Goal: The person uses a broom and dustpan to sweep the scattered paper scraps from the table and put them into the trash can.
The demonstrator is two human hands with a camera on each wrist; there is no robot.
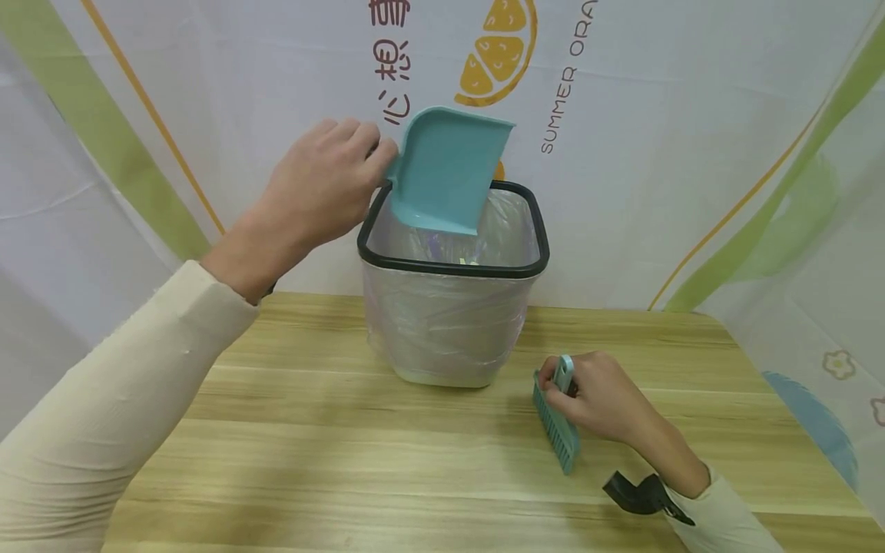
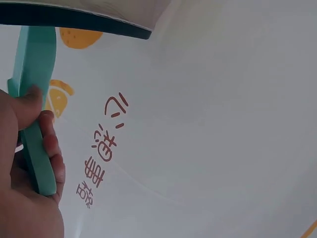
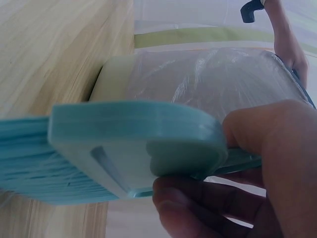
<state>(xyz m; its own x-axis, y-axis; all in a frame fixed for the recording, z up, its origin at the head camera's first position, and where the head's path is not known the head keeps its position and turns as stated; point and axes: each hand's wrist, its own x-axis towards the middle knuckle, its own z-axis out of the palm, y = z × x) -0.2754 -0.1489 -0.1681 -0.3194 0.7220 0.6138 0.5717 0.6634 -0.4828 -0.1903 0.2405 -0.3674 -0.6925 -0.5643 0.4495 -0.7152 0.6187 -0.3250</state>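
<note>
My left hand (image 1: 330, 180) grips the handle of a teal dustpan (image 1: 452, 169), which is tilted over the mouth of a trash bin (image 1: 449, 322). In the left wrist view the fingers wrap round the dustpan's handle (image 2: 37, 148). The bin has a black rim and a clear plastic liner; a few small pale bits (image 1: 469, 262) show inside. My right hand (image 1: 600, 393) holds a teal hand brush (image 1: 555, 422) by its handle, low at the table to the right of the bin. The brush's bristles (image 3: 54, 173) show large in the right wrist view.
A light wooden table (image 1: 332, 453) lies under the bin. White cloth (image 1: 664, 100) with orange slices, lettering and green bands hangs behind and at the sides. A black camera mount (image 1: 639, 493) sits on my right wrist.
</note>
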